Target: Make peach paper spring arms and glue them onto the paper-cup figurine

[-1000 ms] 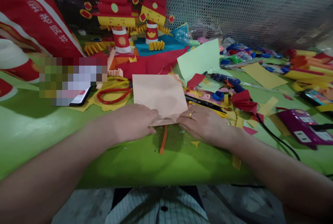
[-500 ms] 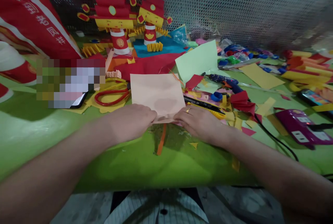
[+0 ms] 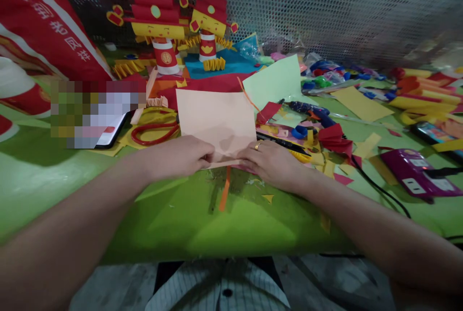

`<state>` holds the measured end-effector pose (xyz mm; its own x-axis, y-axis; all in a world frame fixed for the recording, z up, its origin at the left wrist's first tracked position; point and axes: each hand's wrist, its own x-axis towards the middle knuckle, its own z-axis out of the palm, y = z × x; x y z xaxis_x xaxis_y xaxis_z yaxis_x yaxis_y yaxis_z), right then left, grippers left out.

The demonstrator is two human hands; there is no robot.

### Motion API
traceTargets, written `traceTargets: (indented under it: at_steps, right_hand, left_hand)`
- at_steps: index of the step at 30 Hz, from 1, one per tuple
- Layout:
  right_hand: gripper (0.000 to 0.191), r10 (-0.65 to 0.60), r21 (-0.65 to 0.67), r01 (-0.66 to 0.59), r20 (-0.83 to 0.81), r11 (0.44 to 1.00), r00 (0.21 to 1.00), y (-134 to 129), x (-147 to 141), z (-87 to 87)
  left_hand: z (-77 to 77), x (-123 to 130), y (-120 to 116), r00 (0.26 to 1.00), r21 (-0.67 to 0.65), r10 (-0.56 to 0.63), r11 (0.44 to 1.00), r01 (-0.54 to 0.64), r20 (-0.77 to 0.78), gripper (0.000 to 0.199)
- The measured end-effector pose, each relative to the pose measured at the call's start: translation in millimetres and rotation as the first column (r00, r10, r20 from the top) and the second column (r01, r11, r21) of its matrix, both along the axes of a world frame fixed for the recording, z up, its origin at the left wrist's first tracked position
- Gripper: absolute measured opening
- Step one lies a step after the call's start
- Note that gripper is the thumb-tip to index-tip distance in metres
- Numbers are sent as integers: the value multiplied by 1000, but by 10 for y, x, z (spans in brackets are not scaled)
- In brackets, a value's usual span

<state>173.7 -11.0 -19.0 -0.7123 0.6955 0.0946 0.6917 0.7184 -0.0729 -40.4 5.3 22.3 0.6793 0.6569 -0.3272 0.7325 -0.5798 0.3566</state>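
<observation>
A sheet of pale pink paper is in front of me, its near edge folded up in a narrow strip. My left hand has its fingers curled on the left end of that edge. On the right end, my right hand, with a ring on one finger, presses and grips the fold. An orange paper strip lies on the green table just below the sheet. Red-handled scissors rest on yellow paper to the left of the sheet.
Two red and yellow paper figures stand at the back. Behind the sheet leans light green paper. A phone lies left; a glue gun, paper scraps and a purple power socket lie right.
The sheet's far edge has shifted away from me and to the left. My left hand has moved slightly up and left along the near edge; my right hand is nearly in place.
</observation>
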Motion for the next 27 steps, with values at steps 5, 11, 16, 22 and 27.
traceTargets:
  at_steps: [5, 11, 16, 22, 27]
  right_hand:
    - [25, 29, 43, -29, 2, 999, 1000, -9, -21, 4]
    - [20, -18, -109, 23, 51, 994, 999, 11, -38, 76]
    - [17, -156, -295, 147, -7, 944, 988, 53, -46, 162]
    - [20, -163, -341, 133, -59, 931, 985, 78, -19, 128]
    - [17, -224, -348, 181, -86, 920, 971, 47, -11, 135]
  left_hand:
    - [-31, 7, -31, 1000, 57, -27, 998, 26, 10, 23]
    - [3, 14, -17, 999, 32, -42, 999, 41, 16, 22]
    - [-22, 5, 41, 1000, -20, -9, 1000, 9, -1, 20]
    - [-81, -38, 83, 1000, -99, 29, 995, -28, 12, 15]
    - [-62, -24, 80, 998, -84, 69, 994, -68, 8, 18]
